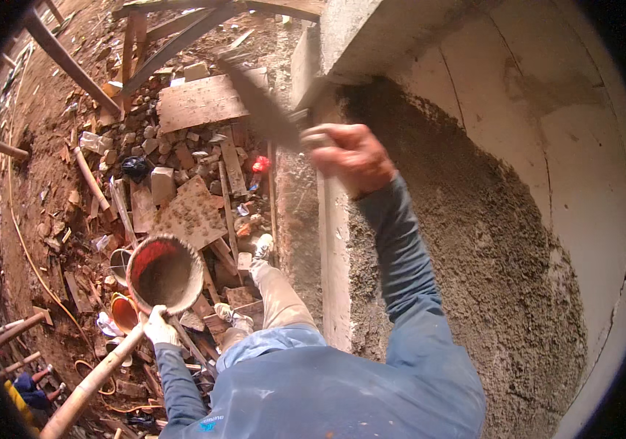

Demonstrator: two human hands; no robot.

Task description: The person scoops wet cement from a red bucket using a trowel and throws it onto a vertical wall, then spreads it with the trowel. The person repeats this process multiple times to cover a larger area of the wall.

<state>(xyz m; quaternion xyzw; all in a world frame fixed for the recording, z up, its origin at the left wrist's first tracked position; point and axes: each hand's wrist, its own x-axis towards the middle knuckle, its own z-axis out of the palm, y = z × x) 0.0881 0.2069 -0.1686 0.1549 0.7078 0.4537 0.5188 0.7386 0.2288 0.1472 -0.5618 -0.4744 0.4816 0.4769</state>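
My right hand (351, 157) is raised beside the concrete edge, its fingers wrapped round the handle of a trowel. The trowel's long blade (258, 106) points up and to the left, smeared by motion. Low on the left, my left hand (159, 327), in a whitish glove, grips the near rim of a round bucket (151, 252). Red shows on the bucket's inner wall, and grey mortar (170, 283) lies inside. To the right of my right arm, a rough dark coat of mortar (466, 241) covers part of the pale wall (583, 168).
Rubble and boards, including a wide plank (203, 100) and a mortar-splashed board (190, 212), litter the ground. A wooden pole (93, 380) slants past my left forearm. An orange bucket (124, 313) stands below. Timber props (68, 62) rise at upper left. Another person (34, 388) is at lower left.
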